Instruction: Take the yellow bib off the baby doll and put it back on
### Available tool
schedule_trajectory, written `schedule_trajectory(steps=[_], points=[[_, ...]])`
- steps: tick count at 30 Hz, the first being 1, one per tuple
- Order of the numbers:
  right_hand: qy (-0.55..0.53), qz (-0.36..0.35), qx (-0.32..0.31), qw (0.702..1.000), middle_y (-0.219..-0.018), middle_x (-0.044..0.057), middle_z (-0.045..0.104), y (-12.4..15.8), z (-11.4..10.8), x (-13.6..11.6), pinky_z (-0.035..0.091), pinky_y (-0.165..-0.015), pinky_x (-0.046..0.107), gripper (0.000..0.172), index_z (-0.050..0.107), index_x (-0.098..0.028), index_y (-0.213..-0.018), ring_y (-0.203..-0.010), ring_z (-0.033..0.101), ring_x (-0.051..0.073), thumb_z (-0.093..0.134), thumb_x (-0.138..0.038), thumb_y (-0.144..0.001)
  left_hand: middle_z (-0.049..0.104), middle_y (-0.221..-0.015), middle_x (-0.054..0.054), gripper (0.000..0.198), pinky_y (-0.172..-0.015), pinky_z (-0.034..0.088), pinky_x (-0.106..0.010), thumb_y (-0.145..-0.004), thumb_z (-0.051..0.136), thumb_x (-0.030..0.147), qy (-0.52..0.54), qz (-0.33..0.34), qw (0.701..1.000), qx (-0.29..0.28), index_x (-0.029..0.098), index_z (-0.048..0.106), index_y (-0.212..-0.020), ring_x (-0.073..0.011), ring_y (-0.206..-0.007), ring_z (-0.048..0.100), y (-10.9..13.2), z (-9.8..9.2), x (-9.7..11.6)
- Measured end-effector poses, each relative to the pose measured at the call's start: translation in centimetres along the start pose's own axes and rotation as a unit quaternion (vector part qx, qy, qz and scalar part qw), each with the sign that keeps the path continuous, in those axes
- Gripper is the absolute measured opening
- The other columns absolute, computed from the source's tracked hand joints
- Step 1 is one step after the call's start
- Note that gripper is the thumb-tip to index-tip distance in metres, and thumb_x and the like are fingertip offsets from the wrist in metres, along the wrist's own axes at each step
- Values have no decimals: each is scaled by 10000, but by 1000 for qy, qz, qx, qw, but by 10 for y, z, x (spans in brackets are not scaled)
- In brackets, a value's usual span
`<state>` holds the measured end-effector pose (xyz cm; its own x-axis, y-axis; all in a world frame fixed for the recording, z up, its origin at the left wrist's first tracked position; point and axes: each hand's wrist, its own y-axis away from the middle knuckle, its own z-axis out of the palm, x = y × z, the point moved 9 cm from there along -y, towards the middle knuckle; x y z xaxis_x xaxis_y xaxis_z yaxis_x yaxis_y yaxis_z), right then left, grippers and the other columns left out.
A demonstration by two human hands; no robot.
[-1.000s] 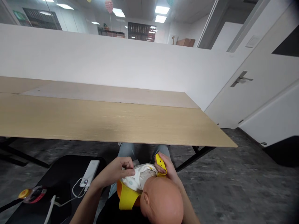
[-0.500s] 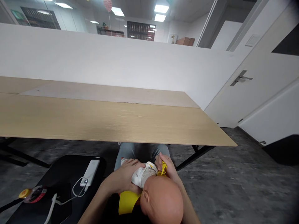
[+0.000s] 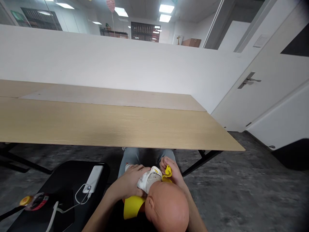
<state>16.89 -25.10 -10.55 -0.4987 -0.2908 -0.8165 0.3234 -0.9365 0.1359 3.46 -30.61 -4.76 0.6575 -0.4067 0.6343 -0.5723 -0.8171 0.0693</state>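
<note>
- Doll point(image 3: 158, 193) lying in the lap, bald head point(image 3: 170, 207) nearest the camera, white outfit point(image 3: 143, 180) partly hidden.
- Left hand point(image 3: 132, 180) cupped over the white outfit, fingers across the top, thumb low on the near side — grip fairly wide, around the doll's body.
- Right hand point(image 3: 174, 174) on the doll's other side, fingers curled in narrowly on a yellow strap point(image 3: 168, 171), bent into a loop by the palm.
- Yellow flap point(image 3: 132, 207) just below the left hand, beside the head — impossible to tell if joined to the strap.
- Jeans-clad legs point(image 3: 130, 158) beyond the doll, reaching under the edge of a pale wooden table point(image 3: 120, 124).
- To the left, black seat point(image 3: 65, 175) bearing a white power bank point(image 3: 93, 178), a white cable point(image 3: 53, 212) and a clear round object point(image 3: 36, 202) with a yellow cap.
- Farther out, dark grey floor point(image 3: 217, 187), white wall point(image 3: 145, 61) below a window, white door point(image 3: 272, 74) with metal handle point(image 3: 247, 80).
</note>
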Motion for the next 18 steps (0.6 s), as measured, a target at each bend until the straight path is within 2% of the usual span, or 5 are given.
schedule_trajectory(steps=[3,5,11,13,18], points=[[50,9,14,999,-545,-39,403,0,-3,0,157,-416,239,365,442,-178,-608,-415,321,65,698,-401,-743,616,-1129,-49,589,-928,346,-402,-631,772,459,3,-1,1000,6,292,582,-1163,-309,-1067,563,-1,1,-2],[93,4,27,995,-566,-28,451,-1,-6,-2,201,-437,236,337,455,-172,-595,-452,354,70,705,-358,-722,615,-1141,-55,572,-928,347,-402,-636,769,458,3,1,1000,1,286,585,-1149,-310,-1074,561,-1,3,-3],[163,0,-3,987,-781,11,580,-2,-3,2,375,-649,245,348,395,-171,-612,-721,494,131,741,-214,-625,614,-1111,-43,575,-915,353,-382,-640,768,424,-14,7,1000,-10,283,575,-1163,-290,-1056,560,-3,6,-3],[182,18,-18,983,-821,18,598,-1,-4,7,382,-677,254,327,405,-175,-638,-763,512,146,732,-199,-631,610,-1116,-38,588,-911,355,-377,-636,770,417,-16,8,1000,-15,288,571,-1173,-287,-1056,556,-3,7,-3],[210,37,-34,976,-736,-14,561,0,-8,12,330,-612,236,277,416,-179,-670,-677,470,121,691,-179,-638,605,-1129,-37,604,-928,347,-381,-620,786,401,-7,12,1000,-18,302,567,-1174,-285,-1066,551,-4,9,-4]])
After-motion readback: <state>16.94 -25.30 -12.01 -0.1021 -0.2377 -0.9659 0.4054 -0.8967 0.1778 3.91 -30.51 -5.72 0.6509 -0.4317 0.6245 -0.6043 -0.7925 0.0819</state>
